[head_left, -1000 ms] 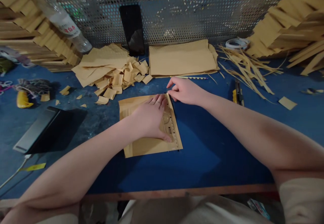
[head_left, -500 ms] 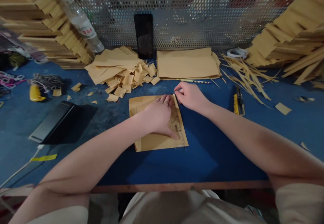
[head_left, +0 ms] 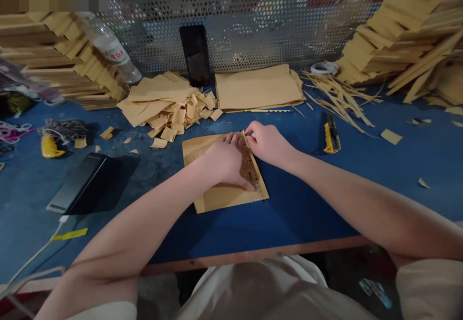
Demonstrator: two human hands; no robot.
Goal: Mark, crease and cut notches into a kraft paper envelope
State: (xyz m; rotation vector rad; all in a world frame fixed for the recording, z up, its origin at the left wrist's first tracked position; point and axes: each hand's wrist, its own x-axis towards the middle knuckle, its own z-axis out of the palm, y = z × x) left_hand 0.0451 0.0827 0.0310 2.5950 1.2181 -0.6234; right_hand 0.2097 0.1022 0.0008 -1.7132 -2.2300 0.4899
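A brown kraft paper piece (head_left: pixel 213 201), folded like an envelope, lies flat on the blue table in front of me. Along its right part rests a clear ruler (head_left: pixel 253 178) with dark markings. My left hand (head_left: pixel 226 161) presses down on the ruler and paper, palm down, thumb spread away from the fingers. At the paper's upper right edge, by the ruler's far end, my right hand (head_left: pixel 267 141) is closed in a pinch. Whatever sits between its fingertips is too small and hidden to name.
Behind the paper lie kraft scraps (head_left: pixel 179 115), a sheet stack (head_left: pixel 258 88), a pencil (head_left: pixel 269 111) and a leaning phone (head_left: pixel 195 55). Right: a yellow cutter (head_left: pixel 331 137), paper strips (head_left: pixel 343 98). Left: a black power bank (head_left: pixel 81 180) with cable, a bottle (head_left: pixel 115 52). Tall paper stacks (head_left: pixel 383 35) flank the table.
My view has shifted slightly, so the things at the back appear further left. My right hand's fingers are curled tighter at the paper's upper right edge. The left hand still presses the ruler.
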